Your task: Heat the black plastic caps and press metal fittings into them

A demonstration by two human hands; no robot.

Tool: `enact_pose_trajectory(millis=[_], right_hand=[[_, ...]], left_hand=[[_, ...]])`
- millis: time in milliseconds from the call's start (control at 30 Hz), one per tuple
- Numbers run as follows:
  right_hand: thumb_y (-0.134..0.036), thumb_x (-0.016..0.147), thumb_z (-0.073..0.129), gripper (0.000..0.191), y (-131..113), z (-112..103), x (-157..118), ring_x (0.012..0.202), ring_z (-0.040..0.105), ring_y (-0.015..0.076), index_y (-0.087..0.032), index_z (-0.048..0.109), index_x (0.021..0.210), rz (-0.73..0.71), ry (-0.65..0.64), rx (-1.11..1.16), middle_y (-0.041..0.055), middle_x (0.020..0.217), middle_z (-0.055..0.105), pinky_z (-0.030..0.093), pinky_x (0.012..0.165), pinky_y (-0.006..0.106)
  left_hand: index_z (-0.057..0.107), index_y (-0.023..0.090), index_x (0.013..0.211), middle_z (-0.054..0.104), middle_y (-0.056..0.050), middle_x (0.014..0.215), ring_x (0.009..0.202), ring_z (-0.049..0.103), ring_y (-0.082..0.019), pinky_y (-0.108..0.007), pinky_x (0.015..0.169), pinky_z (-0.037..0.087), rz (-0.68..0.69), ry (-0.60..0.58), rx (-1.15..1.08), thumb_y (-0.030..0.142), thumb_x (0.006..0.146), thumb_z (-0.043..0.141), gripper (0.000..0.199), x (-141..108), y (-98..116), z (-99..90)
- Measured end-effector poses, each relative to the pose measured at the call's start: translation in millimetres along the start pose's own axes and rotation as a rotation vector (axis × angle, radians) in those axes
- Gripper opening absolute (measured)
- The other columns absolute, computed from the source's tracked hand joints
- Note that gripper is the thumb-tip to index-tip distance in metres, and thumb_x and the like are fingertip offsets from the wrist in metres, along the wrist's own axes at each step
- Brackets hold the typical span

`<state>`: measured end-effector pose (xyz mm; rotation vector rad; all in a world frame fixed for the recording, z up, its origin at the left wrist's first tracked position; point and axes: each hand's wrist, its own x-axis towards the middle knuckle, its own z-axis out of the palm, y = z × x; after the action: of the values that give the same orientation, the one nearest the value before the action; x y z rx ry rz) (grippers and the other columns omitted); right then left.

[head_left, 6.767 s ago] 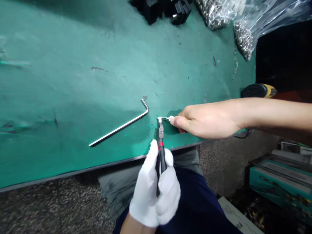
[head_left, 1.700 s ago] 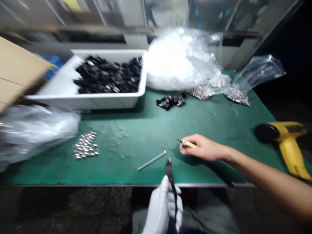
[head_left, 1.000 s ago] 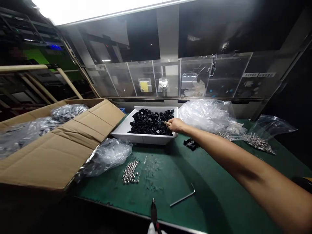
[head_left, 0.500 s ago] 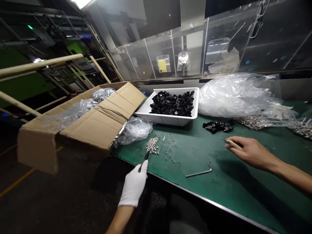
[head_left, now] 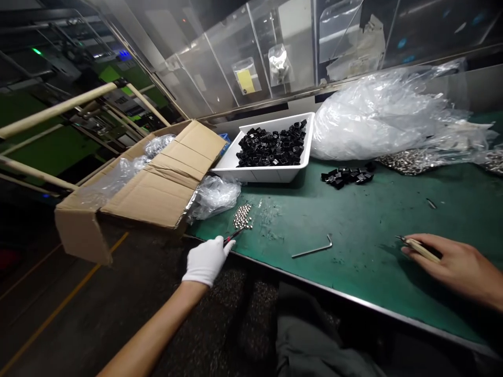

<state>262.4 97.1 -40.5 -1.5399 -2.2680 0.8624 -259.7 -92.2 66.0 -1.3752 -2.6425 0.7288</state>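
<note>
My left hand (head_left: 206,260), in a white glove, is shut on black-handled pliers (head_left: 232,236) with a red band, their tip over the table's front edge. A small heap of shiny metal pieces (head_left: 242,216) lies just beyond that tip, not touched by it. At the right my bare right hand (head_left: 451,267) rests near the front of the green mat, holding a slim pale-handled tool (head_left: 420,250) with a metal tip. An L-shaped hex key (head_left: 312,247) lies on the mat between my hands, touching neither.
A white tray (head_left: 275,175) of black parts stands at the back, with a loose group of black parts (head_left: 346,177) beside it. Clear plastic bags (head_left: 393,118) and a bag of small metal parts (head_left: 408,162) lie behind. An open cardboard box (head_left: 149,196) stands left of the table.
My view has swung left and tilted. My right hand has come back from over the tray to the mat's front right. My gloved left hand has moved left to the table edge near the metal pieces.
</note>
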Motion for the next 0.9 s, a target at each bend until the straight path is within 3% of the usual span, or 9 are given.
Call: enact_pose_trajectory(millis=[200, 367, 600, 767, 900], right_hand=[[-0.056, 0.088, 0.060, 0.029, -2, 5, -1, 0.105, 0.071, 0.0326, -0.041, 0.069, 0.110, -0.002, 0.028, -0.048, 0.0013, 0.117, 0.075, 0.055, 0.083, 0.043], [-0.055, 0.087, 0.060, 0.028, -7, 5, 0, 0.099, 0.072, 0.0327, -0.043, 0.071, 0.111, -0.010, -0.008, -0.098, 0.0009, 0.117, 0.075, 0.055, 0.075, 0.042], [-0.056, 0.088, 0.060, 0.030, -11, 5, 0, 0.097, 0.071, 0.0323, -0.041, 0.071, 0.112, 0.024, -0.028, -0.125, 0.0008, 0.116, 0.075, 0.054, 0.072, 0.043], [-0.055, 0.088, 0.059, 0.030, -13, 4, -1, 0.099, 0.070, 0.0341, -0.041, 0.070, 0.113, 0.028, -0.025, -0.113, 0.0016, 0.119, 0.074, 0.053, 0.074, 0.044], [-0.054, 0.089, 0.059, 0.032, -16, 6, -2, 0.100, 0.069, 0.0362, -0.037, 0.070, 0.113, 0.015, -0.015, -0.134, 0.0065, 0.121, 0.072, 0.053, 0.072, 0.044]], left_hand=[[0.068, 0.013, 0.101, 0.070, -0.021, 0.095, 0.093, 0.068, -0.039, -0.043, 0.077, 0.047, 0.116, 0.023, 0.094, 0.057, 0.098, 0.040, 0.051, 8, -10, -18.9], [0.062, 0.012, 0.117, 0.067, -0.021, 0.100, 0.093, 0.066, -0.036, -0.043, 0.079, 0.045, 0.150, 0.033, 0.137, 0.039, 0.102, 0.033, 0.042, 11, -9, -27.8], [0.067, 0.010, 0.103, 0.062, -0.022, 0.105, 0.099, 0.060, -0.037, -0.047, 0.082, 0.040, 0.188, 0.028, 0.200, 0.027, 0.101, 0.029, 0.041, 15, -10, -35.9], [0.067, 0.010, 0.104, 0.061, -0.022, 0.105, 0.098, 0.058, -0.038, -0.048, 0.081, 0.041, 0.186, 0.042, 0.230, 0.035, 0.101, 0.035, 0.041, 11, -16, -40.5], [0.064, 0.011, 0.107, 0.060, -0.020, 0.103, 0.094, 0.058, -0.035, -0.043, 0.078, 0.045, 0.200, 0.050, 0.172, 0.052, 0.100, 0.038, 0.050, 2, -7, -29.6]])
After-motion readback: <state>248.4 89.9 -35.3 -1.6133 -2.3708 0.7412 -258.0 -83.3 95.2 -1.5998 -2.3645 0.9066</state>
